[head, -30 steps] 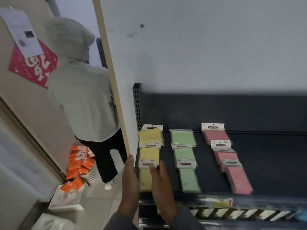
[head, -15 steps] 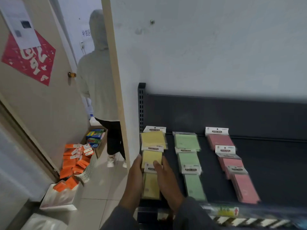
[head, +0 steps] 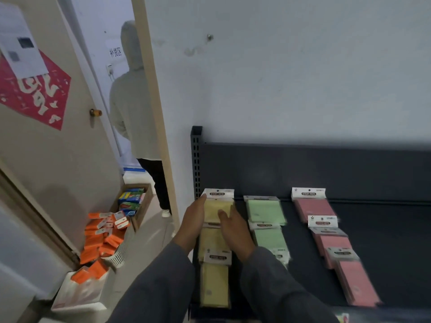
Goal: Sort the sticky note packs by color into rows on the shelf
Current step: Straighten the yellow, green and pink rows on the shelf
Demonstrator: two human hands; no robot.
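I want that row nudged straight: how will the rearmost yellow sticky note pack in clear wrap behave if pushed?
The rearmost yellow sticky note pack looks flat and thin, so it should probably slide, not tip or roll. Its glossy wrap on the smooth dark metal shelf likely slips easily. With the left hand and right hand flanking it, it should stay aligned.

"STICKY NOTE" on yellow pack header [head: 218,193]; same on pink pack header [head: 308,193]; "补货区" on wall sign [head: 116,52].

Both hands now farther back along yellow row: left hand [head: 194,220] and right hand [head: 233,226] flank rearmost yellow pack [head: 218,209].
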